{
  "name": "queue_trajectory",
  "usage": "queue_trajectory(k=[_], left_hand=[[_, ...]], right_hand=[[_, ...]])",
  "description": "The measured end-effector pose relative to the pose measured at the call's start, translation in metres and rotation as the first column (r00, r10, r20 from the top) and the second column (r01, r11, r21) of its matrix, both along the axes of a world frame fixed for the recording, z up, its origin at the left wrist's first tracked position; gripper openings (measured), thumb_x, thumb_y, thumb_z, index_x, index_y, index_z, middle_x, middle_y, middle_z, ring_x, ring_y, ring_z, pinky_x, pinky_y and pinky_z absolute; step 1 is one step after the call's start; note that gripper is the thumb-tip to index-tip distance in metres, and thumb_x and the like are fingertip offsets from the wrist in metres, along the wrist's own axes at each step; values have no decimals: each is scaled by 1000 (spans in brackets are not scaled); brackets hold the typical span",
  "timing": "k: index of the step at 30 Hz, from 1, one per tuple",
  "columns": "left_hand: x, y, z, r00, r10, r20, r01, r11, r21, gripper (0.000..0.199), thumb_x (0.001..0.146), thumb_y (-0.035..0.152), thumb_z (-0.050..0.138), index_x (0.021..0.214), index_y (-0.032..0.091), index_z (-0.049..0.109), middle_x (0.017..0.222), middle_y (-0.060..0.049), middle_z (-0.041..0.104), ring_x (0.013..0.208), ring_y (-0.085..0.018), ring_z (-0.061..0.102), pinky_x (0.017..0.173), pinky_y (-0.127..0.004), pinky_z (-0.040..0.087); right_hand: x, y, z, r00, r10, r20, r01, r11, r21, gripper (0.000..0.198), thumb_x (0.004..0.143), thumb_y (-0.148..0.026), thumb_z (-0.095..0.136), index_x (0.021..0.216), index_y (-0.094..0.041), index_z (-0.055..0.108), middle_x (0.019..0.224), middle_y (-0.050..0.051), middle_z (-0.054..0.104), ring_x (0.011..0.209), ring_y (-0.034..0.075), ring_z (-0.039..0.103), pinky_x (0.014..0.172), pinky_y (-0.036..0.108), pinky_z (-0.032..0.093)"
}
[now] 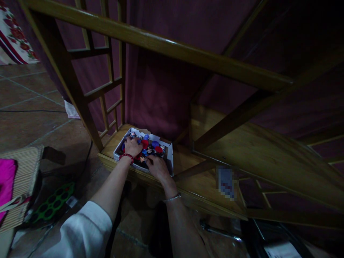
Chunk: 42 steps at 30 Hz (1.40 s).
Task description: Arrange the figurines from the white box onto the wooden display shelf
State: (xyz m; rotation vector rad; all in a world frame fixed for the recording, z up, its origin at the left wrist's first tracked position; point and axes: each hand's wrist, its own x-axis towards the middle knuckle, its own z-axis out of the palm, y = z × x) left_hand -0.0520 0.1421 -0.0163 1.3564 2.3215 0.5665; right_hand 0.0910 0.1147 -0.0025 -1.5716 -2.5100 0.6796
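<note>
A shallow white cardboard box [170,157] stands on a wooden shelf and holds several small figurines [149,147] in red, blue and black. Inside its left part, my left hand [132,147] rests on the pieces with fingers apart, fingertips partly hidden among them. A red beaded bracelet [126,156] circles that wrist. Over the near side of the box, my right hand [158,166] has its thumb and fingers drawn together beside a small orange-faced figurine [142,158]. What lies between those fingers is too small to make out. The right wrist wears a thin silver bangle [172,197].
A wooden rail [161,43] crosses above the shelf [199,182], with lattice [104,86] at left and a slanted board [258,157] at right. A bamboo-matted seat [29,179] with pink cloth [6,182] stands left, near a green holed object [53,202].
</note>
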Motion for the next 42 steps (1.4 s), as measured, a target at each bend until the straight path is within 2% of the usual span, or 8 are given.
queue_trajectory(k=[3,9,12,18,24,28,33,42], left_hand=[[2,-1,2,999,4,33,-4,1000,2,40,73,34,46,110,24,55,119,-12,41,106,-28,47,90,-36,34],[1,-3,6,1000,-29,5,29,999,14,39,73,34,45,109,25,56,118,-11,44,106,-25,48,90,-33,35],[0,-3,6,999,-39,-6,39,999,13,39,74,34,44,109,23,56,117,-11,48,106,-25,48,90,-33,34],[-3,-1,4,987,-159,-35,159,987,10,39,75,32,42,109,18,56,104,-10,61,105,-22,50,94,-34,29],[-2,-1,7,994,-111,18,111,994,-3,34,74,33,43,102,24,59,103,-7,62,100,-21,54,87,-30,36],[1,-3,9,988,-149,49,149,989,4,31,75,32,42,98,26,61,98,-4,63,95,-20,56,83,-29,40],[3,-3,9,978,-209,-7,209,976,55,27,75,29,43,91,26,63,92,-2,65,92,-17,57,84,-26,39],[4,-3,6,964,-249,-92,255,965,55,28,76,27,41,94,22,62,94,-5,64,92,-18,56,86,-27,38]], right_hand=[[0,0,0,1000,3,15,-3,1000,-12,26,85,-33,39,94,-24,62,86,3,67,79,15,60,65,21,37],[-1,2,0,1000,3,31,-3,1000,-6,25,84,-33,40,91,-23,62,87,3,66,80,15,60,64,21,36],[-1,2,0,1000,4,29,-4,1000,-8,25,84,-34,39,92,-24,62,87,3,66,81,16,59,64,21,36],[-1,2,-2,1000,11,22,-11,1000,3,26,84,-34,39,90,-23,61,85,3,66,80,16,60,64,22,36],[0,2,-3,1000,14,2,-14,1000,16,24,84,-33,40,90,-24,61,88,3,66,82,16,60,66,22,37],[0,2,-3,1000,11,0,-11,1000,14,25,84,-33,39,89,-23,62,86,3,67,81,16,60,64,22,37],[-1,2,-3,1000,-3,-15,3,1000,1,24,83,-32,41,94,-23,61,91,3,66,84,16,59,67,21,38],[-1,3,-4,1000,-2,-19,2,1000,-17,25,83,-30,41,97,-23,61,94,3,66,87,16,59,71,22,38]])
